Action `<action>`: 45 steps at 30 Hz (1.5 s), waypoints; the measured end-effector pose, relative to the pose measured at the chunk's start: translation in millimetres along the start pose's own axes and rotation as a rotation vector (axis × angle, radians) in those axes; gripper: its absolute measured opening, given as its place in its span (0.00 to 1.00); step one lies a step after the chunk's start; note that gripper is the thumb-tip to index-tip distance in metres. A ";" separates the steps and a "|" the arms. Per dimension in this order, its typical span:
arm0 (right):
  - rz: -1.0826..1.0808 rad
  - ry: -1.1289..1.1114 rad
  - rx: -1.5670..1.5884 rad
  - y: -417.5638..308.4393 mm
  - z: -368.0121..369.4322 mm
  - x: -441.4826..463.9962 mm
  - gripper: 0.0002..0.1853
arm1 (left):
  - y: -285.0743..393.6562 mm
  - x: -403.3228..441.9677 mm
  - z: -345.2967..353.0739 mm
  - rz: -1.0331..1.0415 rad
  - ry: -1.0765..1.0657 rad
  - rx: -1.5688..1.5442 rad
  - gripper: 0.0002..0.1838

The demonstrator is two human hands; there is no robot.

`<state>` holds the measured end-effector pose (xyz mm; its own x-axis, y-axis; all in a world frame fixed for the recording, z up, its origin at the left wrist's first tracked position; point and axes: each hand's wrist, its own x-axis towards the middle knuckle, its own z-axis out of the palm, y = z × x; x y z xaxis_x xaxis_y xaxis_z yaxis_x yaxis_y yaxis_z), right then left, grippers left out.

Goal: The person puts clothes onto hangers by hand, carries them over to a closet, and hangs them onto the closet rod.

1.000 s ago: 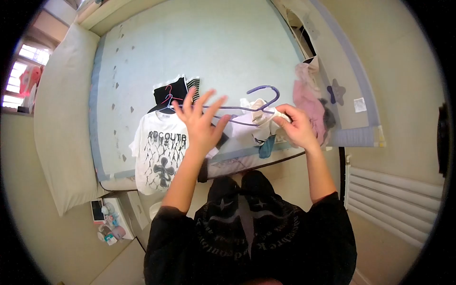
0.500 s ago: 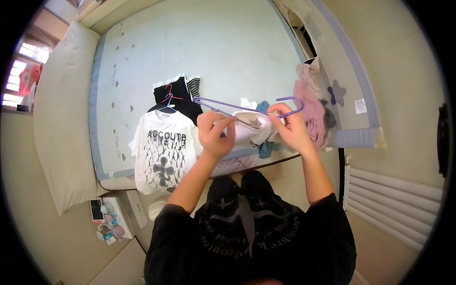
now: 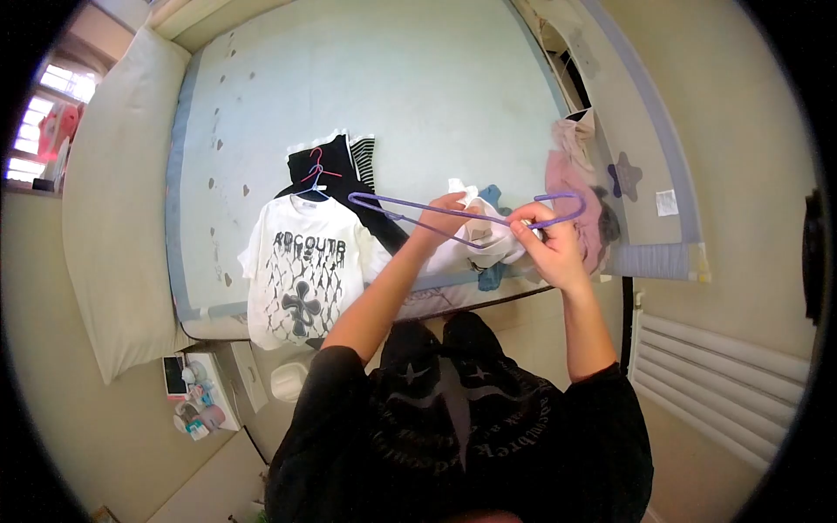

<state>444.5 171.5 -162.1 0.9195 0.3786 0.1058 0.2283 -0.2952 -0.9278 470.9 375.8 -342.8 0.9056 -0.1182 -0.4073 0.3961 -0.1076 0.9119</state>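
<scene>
A purple hanger (image 3: 418, 207) lies across a bunched white garment (image 3: 501, 246) at the bed's near edge. My right hand (image 3: 549, 240) pinches the hanger near the base of its hook, which points right. My left hand (image 3: 445, 216) is at the garment's neck, behind the hanger's bars; its fingertips are partly hidden by hanger and cloth, and what they grip cannot be made out. To the left lies a white printed T-shirt (image 3: 305, 270) on a blue hanger (image 3: 316, 186), below dark clothes (image 3: 336, 170) with a red hanger (image 3: 316, 166).
Pink clothing (image 3: 571, 183) lies at the bed's right side by a fabric guard (image 3: 654, 248). Blue cloth (image 3: 490, 277) shows under the white garment. A long pillow (image 3: 118, 209) is at the left, a radiator (image 3: 715, 375) at the right, and a small cabinet (image 3: 228, 383) at the lower left.
My left hand has moved right, from the hanger's left part to the garment's neck. The hanger and my right hand have shifted right, and the hook now points right.
</scene>
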 end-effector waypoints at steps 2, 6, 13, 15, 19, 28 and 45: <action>0.030 0.017 -0.001 0.1 -2.4 -4.7 0.06 | 19.0 -3.8 -8.3 -0.015 -0.139 0.168 0.21; 0.057 0.095 -0.043 8.7 -24.3 -14.3 0.05 | -4.0 -5.6 -33.1 0.000 -0.006 -0.330 0.09; 0.063 0.229 -0.078 44.7 -46.2 -34.1 0.05 | 58.2 -45.3 -75.9 -0.026 0.166 -0.297 0.08; 0.061 0.238 -0.052 45.9 -45.9 -36.4 0.06 | 65.0 -49.2 -83.0 0.033 0.235 -0.207 0.08; 0.041 0.219 -0.075 38.3 -44.0 -37.5 0.06 | 80.3 -52.0 -98.2 0.127 0.290 -0.198 0.08; -0.082 0.271 -0.348 22.1 -21.3 -27.0 0.05 | 129.1 -96.2 -53.8 0.500 0.613 0.841 0.10; -0.019 0.255 0.050 35.6 -49.2 -19.7 0.03 | 66.5 -102.6 -126.5 0.462 0.013 0.577 0.19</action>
<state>450.3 110.3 -179.5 0.9675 0.1487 0.2046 0.2364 -0.2438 -0.9406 423.4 505.6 -234.0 0.9639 -0.2658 0.0155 -0.1654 -0.5524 0.8170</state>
